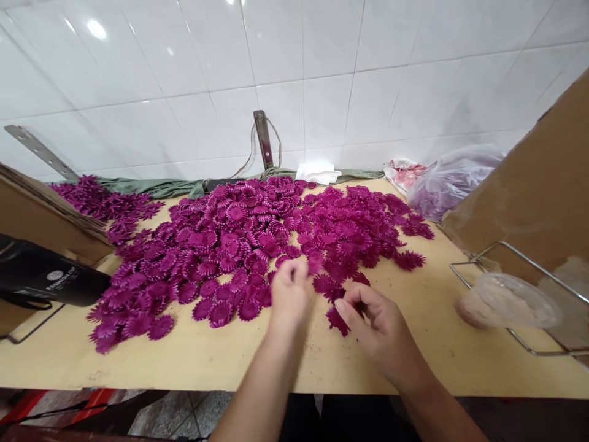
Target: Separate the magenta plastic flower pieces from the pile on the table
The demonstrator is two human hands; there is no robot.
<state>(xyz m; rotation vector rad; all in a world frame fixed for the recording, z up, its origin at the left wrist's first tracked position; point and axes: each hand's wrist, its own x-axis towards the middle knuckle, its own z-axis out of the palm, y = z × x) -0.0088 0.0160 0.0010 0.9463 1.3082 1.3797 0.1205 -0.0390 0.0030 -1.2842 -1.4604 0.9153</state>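
Just right of the flower (pixel 338 323) is your curled right hand (pixel 381 320), nearer than your curled left hand (pixel 291 290), though either one's hold is unclear.

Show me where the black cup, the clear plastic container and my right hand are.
Black cup (pixel 53 273): head view, on the side of its body.
Clear plastic container (pixel 513 301): head view, on its upper part.
Right hand (pixel 384 322): head view, on the back of the hand.

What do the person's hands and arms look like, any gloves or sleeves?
The bare left hand and bare right hand wear no gloves. The bare left forearm and right forearm show no sleeves, watch or bracelet. The left hand looks blurry.
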